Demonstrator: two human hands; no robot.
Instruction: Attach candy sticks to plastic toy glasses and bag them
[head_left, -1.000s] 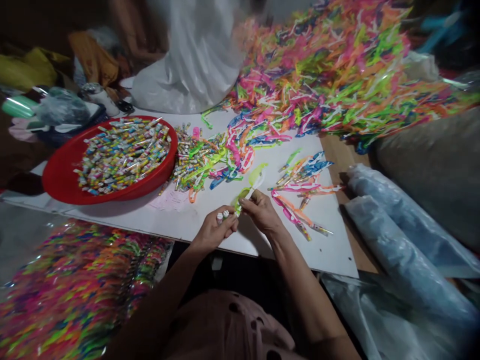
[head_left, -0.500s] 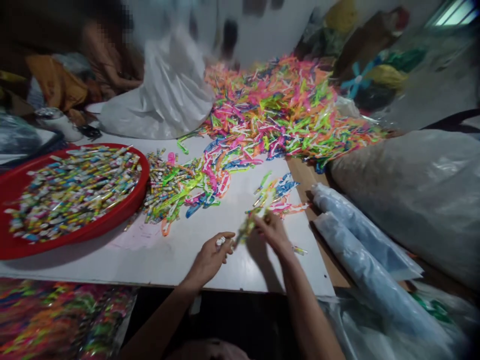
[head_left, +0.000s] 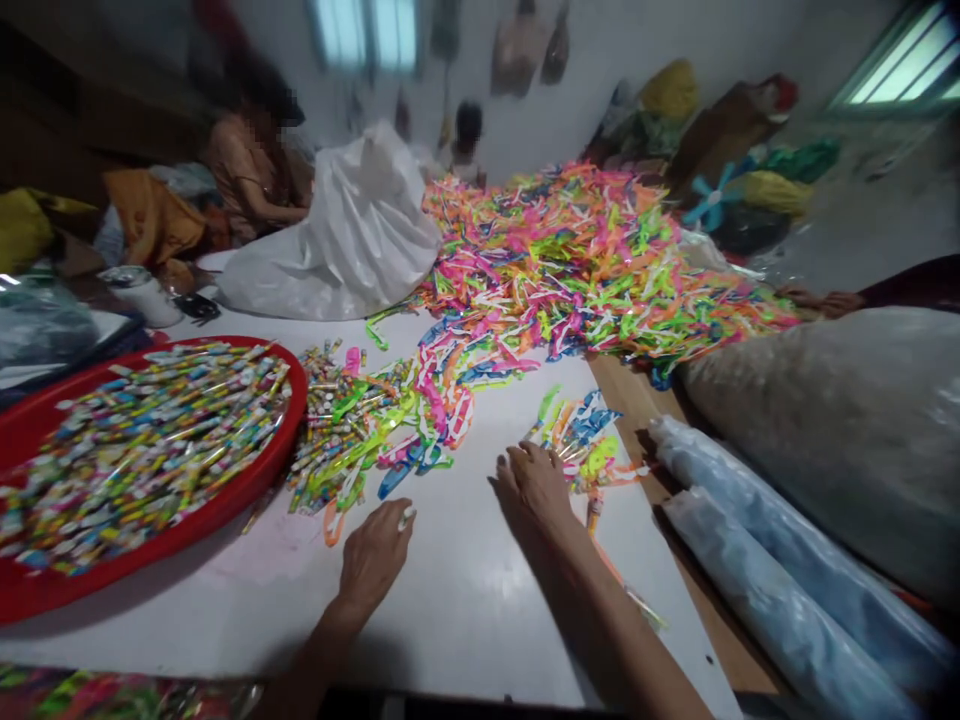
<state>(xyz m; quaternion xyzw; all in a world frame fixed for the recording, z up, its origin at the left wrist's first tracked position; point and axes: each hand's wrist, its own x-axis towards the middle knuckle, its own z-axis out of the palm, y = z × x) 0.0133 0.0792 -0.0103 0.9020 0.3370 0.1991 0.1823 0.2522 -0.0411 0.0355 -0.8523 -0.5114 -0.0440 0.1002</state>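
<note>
My left hand (head_left: 375, 553) rests knuckles-up on the white board (head_left: 450, 600), fingers curled round small white-capped tubes that peek out at the fingertips. My right hand (head_left: 536, 478) lies on the board to the right, fingers bent and touching a small heap of neon plastic strips (head_left: 581, 432). Ahead of my left hand lies a loose cluster of little printed tubes and strips (head_left: 360, 420). A red tray (head_left: 247, 490) full of the printed tubes sits at the left.
A huge mound of neon plastic strips (head_left: 585, 260) covers the far end. A white plastic sack (head_left: 352, 235) stands behind it, with a seated person (head_left: 251, 165) beyond. Blue plastic rolls (head_left: 757, 540) and a grey sack (head_left: 840, 420) lie right, with another person's hand (head_left: 821, 300) behind.
The green strip my right hand held against the left is gone from it; the right hand moved onto the small strip heap. The left hand slid left and down. The camera tilted up.
</note>
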